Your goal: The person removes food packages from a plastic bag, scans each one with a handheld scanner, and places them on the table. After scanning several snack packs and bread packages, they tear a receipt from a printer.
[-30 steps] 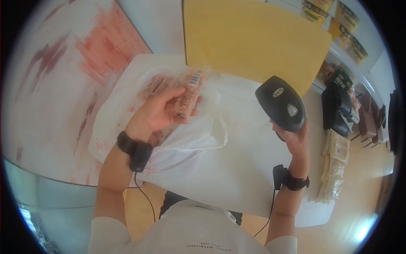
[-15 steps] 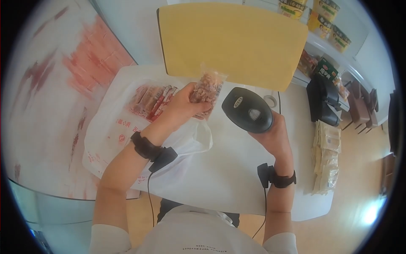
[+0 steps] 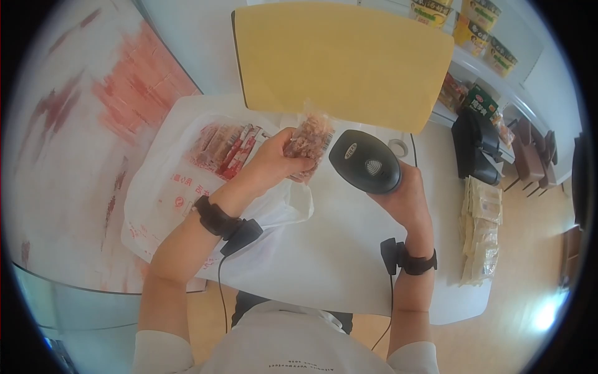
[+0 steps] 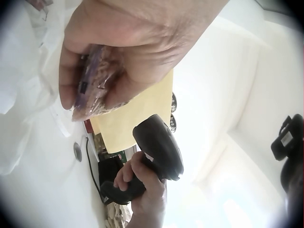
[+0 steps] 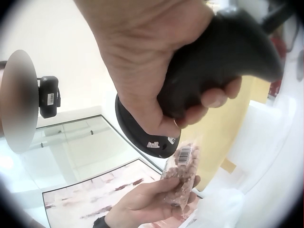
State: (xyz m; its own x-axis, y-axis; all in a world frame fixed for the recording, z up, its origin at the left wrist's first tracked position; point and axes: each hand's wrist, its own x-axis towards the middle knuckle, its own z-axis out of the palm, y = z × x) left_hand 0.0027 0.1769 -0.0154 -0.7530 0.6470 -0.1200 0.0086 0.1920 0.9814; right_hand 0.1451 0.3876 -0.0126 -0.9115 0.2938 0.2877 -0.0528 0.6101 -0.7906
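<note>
L hand (image 3: 269, 163) gripping clear snack pack (image 3: 309, 141), barcode side twd scanner (image 3: 364, 162), which R hand (image 3: 405, 198) has by handle, pack just beside scanner head, above white table (image 3: 339, 249) nr plastic bag (image 3: 168, 199).

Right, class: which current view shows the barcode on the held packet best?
The right wrist view: the barcode faces it, its stripes distinct. The head view shows it small, along one side of the packet. In the left wrist view, the left hand covers part of the packet and no barcode can be made out.
</note>
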